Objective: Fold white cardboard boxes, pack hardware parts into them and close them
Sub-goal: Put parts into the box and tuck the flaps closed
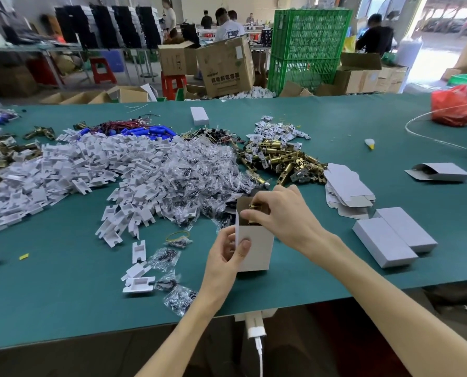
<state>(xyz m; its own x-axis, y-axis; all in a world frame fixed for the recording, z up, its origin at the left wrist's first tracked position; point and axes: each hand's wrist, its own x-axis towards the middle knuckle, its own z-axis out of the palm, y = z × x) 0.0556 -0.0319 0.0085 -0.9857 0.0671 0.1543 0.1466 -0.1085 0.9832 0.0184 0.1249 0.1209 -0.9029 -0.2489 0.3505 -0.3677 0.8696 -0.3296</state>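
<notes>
Holding the white cardboard box (pixel 256 248) upright by its lower left corner, the left hand (pixel 226 251) has its thumb laid on the front face and its fingers curled behind the side. The right hand (pixel 278 213) reaches over the box's open top, its fingertips pinching a brass latch part (pixel 255 209) that sits partly inside the mouth. The box is near the front edge of the green counter (pixel 63 295); whether its base touches the surface I cannot tell.

Bare green counter lies in front of the box and to its right, as far as two closed white boxes (pixel 384 240) lying side by side, touching. Behind those, a loose stack of flat box blanks (pixel 346 189) fans out, grey on the inner faces, with notched flaps. Just beyond the right hand is a heap of brass latches (pixel 284 159), shiny cylinders with flat plates. To the left spreads a wide mound of small clear bags (pixel 194 175) holding dark small parts, crinkled and glossy. It merges with a bigger drift of white moulded plastic inserts (pixel 77 164), blocky with tabbed ends. A few strays of both lie near the left hand, beside a yellow rubber band (pixel 177 235). Farther right, an open-ended box (pixel 441 172) lies on its side, and a red plastic bag (pixel 452 107) sits crumpled near the far edge.
</notes>
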